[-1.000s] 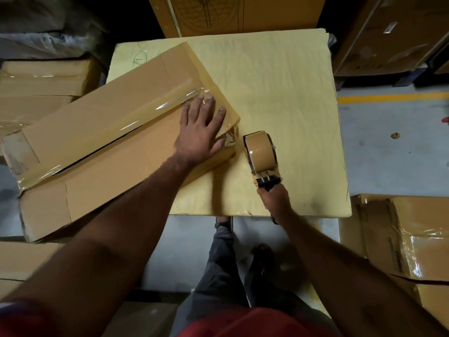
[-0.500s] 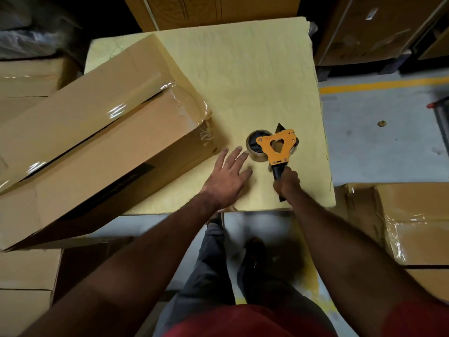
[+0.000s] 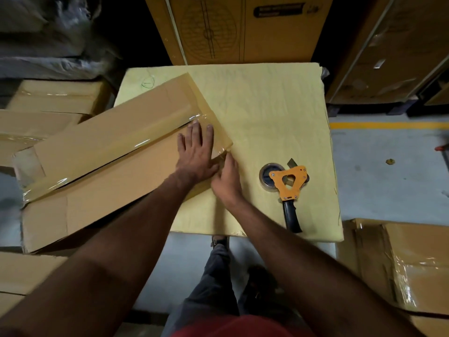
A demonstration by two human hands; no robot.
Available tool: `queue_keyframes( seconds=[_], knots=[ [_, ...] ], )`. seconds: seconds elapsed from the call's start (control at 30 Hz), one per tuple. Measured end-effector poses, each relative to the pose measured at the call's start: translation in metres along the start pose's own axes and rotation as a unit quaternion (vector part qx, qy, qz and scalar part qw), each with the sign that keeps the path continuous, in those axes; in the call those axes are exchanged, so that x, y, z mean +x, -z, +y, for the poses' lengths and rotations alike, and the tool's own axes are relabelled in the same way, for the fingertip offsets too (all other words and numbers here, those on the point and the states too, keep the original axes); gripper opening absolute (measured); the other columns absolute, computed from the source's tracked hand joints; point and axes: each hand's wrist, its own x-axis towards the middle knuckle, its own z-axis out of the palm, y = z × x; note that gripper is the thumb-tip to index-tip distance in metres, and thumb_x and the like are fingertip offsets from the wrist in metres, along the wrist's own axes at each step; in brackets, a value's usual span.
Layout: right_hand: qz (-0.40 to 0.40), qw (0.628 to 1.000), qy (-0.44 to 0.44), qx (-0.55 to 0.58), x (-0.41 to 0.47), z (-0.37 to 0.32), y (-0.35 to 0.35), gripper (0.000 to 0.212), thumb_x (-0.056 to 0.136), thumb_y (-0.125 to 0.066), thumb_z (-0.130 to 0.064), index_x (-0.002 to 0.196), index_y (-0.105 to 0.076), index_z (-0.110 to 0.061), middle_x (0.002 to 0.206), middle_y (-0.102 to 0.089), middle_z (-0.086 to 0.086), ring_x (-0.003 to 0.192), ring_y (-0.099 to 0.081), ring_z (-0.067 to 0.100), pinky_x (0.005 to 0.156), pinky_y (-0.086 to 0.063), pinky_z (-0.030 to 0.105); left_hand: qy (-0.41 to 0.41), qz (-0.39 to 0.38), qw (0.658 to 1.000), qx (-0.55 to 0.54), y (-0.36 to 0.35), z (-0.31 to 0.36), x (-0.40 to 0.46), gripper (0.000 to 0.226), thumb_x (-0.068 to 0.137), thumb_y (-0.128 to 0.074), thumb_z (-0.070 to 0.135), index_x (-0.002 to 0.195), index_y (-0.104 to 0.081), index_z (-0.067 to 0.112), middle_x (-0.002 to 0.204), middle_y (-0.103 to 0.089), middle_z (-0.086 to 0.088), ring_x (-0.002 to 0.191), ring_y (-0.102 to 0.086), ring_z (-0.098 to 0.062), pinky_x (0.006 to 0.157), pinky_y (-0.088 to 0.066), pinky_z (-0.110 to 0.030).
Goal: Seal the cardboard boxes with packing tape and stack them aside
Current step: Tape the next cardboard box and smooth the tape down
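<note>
Head view shows us a pale yellow padded work surface (image 3: 267, 113) with a long flat brown cardboard box (image 3: 102, 164) lying across its left side and overhanging the left edge. A strip of clear glossy packing tape (image 3: 136, 144) runs along the box's top seam and wraps over the near right end. To the right of the box, well apart from it, an orange-framed tape dispenser with a black handle (image 3: 286, 183) lies flat on the yellow surface, its tape roll toward the box and its handle pointing toward us.

Around the surface we see a tall printed cardboard carton (image 3: 243, 27) standing behind it, stacked brown taped boxes (image 3: 48, 98) at the left, and another taped brown box (image 3: 408, 263) at the lower right on the grey floor (image 3: 388, 166), which carries a yellow painted line (image 3: 388, 125).

Our left hand (image 3: 194, 152) lies flat on the box's right end, fingers straight and slightly spread, pressing on the tape there. Our right hand (image 3: 226, 181) sits just beside it at the box's end corner, touching the left hand; its fingers reach against the corner where the tape folds down, but we cannot tell whether they pinch the tape or only press it. Neither hand touches the dispenser.

The box flaps lie closed, so its contents are hidden.
</note>
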Motion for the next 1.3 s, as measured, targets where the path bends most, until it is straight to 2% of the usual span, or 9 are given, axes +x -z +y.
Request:
queue_keyframes(
  seconds=[0.2, 0.33, 0.5, 0.73, 0.9, 1.0, 1.13, 1.2, 1.3],
  knots=[
    [-0.120, 0.986, -0.090, -0.070, 0.041, 0.002, 0.021, 0.044, 0.087, -0.056, -0.003, 0.130, -0.052, -0.008, 0.129, -0.060, 0.013, 0.121, -0.056, 0.031, 0.089, -0.043, 0.028, -0.031, -0.021, 0.999, -0.010, -0.003, -0.003, 0.001, 0.112, 0.084, -0.066, 0.047, 0.157, 0.008, 0.007, 0.162, 0.018, -0.023, 0.151, 0.015, -0.038, 0.118, 0.004, -0.060],
    [0.068, 0.995, 0.046, -0.056, 0.037, -0.010, 0.033, 0.065, 0.086, -0.050, 0.005, 0.149, -0.034, -0.004, 0.150, -0.040, 0.015, 0.141, -0.037, 0.028, 0.114, -0.034, 0.035, -0.025, -0.020, 0.999, -0.027, -0.003, -0.005, 0.001, 0.111, 0.084, -0.062, 0.050, 0.156, 0.008, 0.004, 0.161, 0.019, -0.024, 0.150, 0.017, -0.038, 0.121, 0.004, -0.058],
    [-0.143, 0.970, 0.021, -0.194, 0.048, -0.021, 0.029, 0.049, 0.101, -0.040, -0.031, 0.145, -0.042, -0.011, 0.143, -0.051, 0.018, 0.131, -0.049, 0.035, 0.104, -0.041, 0.040, -0.015, -0.008, 0.999, -0.051, -0.005, -0.005, 0.001, 0.102, 0.090, -0.053, 0.052, 0.156, 0.005, 0.000, 0.161, 0.018, -0.025, 0.150, 0.017, -0.038, 0.120, 0.009, -0.053],
    [-0.123, 0.951, 0.164, -0.231, 0.079, -0.053, 0.030, 0.061, 0.105, -0.038, -0.034, 0.156, -0.019, -0.006, 0.163, -0.024, 0.013, 0.149, -0.024, 0.026, 0.118, -0.023, 0.037, 0.022, -0.021, 0.994, -0.107, 0.007, -0.012, 0.011, 0.128, 0.077, -0.064, 0.069, 0.155, 0.012, 0.002, 0.157, 0.029, -0.026, 0.146, 0.027, -0.041, 0.118, 0.014, -0.055],
    [-0.166, 0.935, 0.066, -0.306, 0.104, -0.065, 0.015, 0.055, 0.104, -0.028, -0.048, 0.140, -0.046, -0.009, 0.139, -0.055, 0.017, 0.127, -0.052, 0.034, 0.098, -0.043, 0.040, 0.026, -0.074, 0.995, -0.066, 0.011, -0.027, 0.023, 0.142, 0.064, -0.054, 0.090, 0.155, 0.016, 0.005, 0.159, 0.025, -0.025, 0.148, 0.024, -0.039, 0.118, 0.012, -0.060],
    [-0.123, 0.942, 0.143, -0.278, 0.116, -0.075, 0.007, 0.057, 0.105, -0.033, -0.039, 0.153, -0.029, -0.008, 0.158, -0.033, 0.012, 0.145, -0.032, 0.028, 0.115, -0.031, 0.040, 0.013, -0.068, 0.995, -0.068, 0.008, -0.026, 0.022, 0.141, 0.061, -0.041, 0.095, 0.156, 0.012, 0.004, 0.162, 0.017, -0.025, 0.150, 0.017, -0.038, 0.120, 0.010, -0.058],
    [-0.230, 0.932, 0.066, -0.272, 0.136, -0.082, -0.006, 0.062, 0.105, -0.029, -0.045, 0.152, -0.028, -0.005, 0.150, -0.043, 0.019, 0.136, -0.044, 0.033, 0.111, -0.036, 0.041, -0.051, 0.037, 0.989, -0.132, 0.010, -0.047, 0.024, 0.103, 0.083, -0.031, 0.076, 0.153, -0.027, 0.000, 0.154, -0.031, -0.025, 0.141, -0.029, -0.039, 0.118, -0.023, -0.051],
    [-0.211, 0.927, 0.044, -0.307, 0.148, -0.087, -0.007, 0.060, 0.105, -0.026, -0.049, 0.140, -0.044, -0.004, 0.140, -0.053, 0.020, 0.127, -0.052, 0.035, 0.104, -0.042, 0.041, -0.067, 0.090, 0.984, -0.141, 0.014, -0.061, 0.031, 0.077, 0.093, -0.035, 0.056, 0.147, -0.039, 0.001, 0.140, -0.046, -0.024, 0.124, -0.046, -0.038, 0.108, -0.037, -0.046],
    [-0.148, 0.940, 0.113, -0.285, 0.154, -0.098, -0.019, 0.059, 0.106, -0.030, -0.040, 0.151, -0.027, -0.001, 0.157, -0.031, 0.019, 0.141, -0.037, 0.034, 0.111, -0.034, 0.042, -0.003, 0.119, 0.977, -0.176, 0.027, -0.072, 0.048, 0.048, 0.099, -0.041, 0.030, 0.135, -0.052, 0.002, 0.126, -0.052, -0.023, 0.111, -0.051, -0.039, 0.094, -0.046, -0.044]
  ],
)
